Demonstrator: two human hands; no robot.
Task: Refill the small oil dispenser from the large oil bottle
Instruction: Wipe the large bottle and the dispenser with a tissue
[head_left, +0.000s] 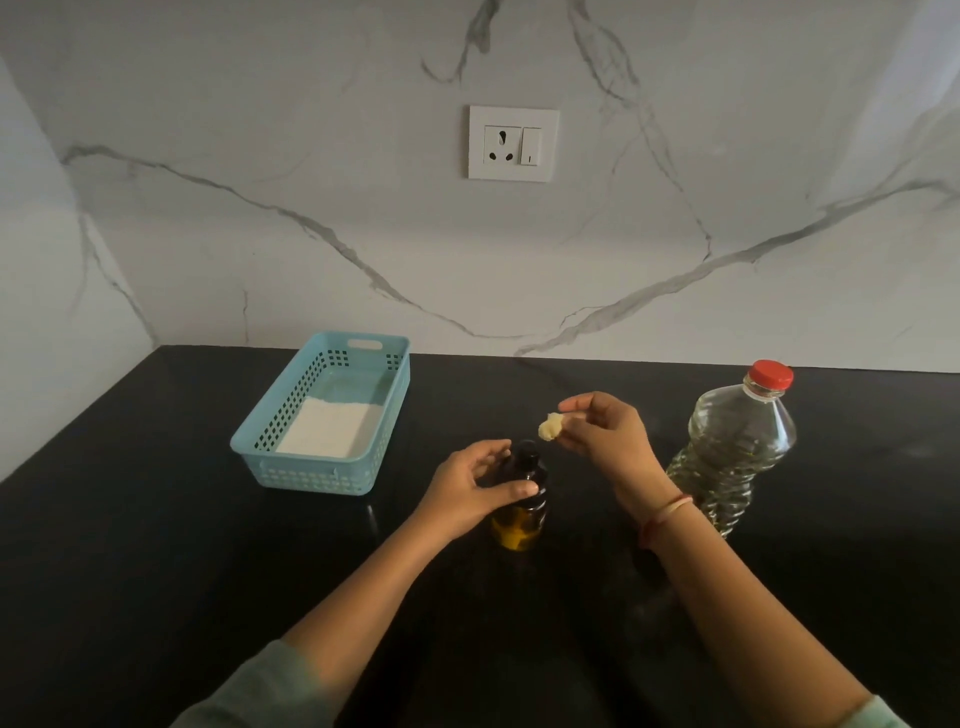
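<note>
The left hand (478, 488) is wrapping around the small oil dispenser (522, 512), thumb across the front and fingers curling behind its shoulder, and the dispenser is standing upright on the black bench (156, 545). It is looking like dark amber glass, with a dark neck poking up just above the fingers and a low band of yellow oil glowing at the bottom, below the thumb.

The right hand (605, 434) is hovering just above and to the right of that neck, pinching a small pale piece (549, 427) between thumb and fingertips; whether it is a cap or a stopper, I cannot tell. A thin bangle (670, 506) is sitting on that wrist.

Just beyond the right wrist, on its outer side, the large oil bottle (737, 447) is standing upright: clear ribbed plastic, pale oil inside, its red cap (772, 374) on. Well off to the left of the left hand and farther back, a light blue basket (322, 475) is resting on the bench, holding a flat white sheet (327, 428).
</note>
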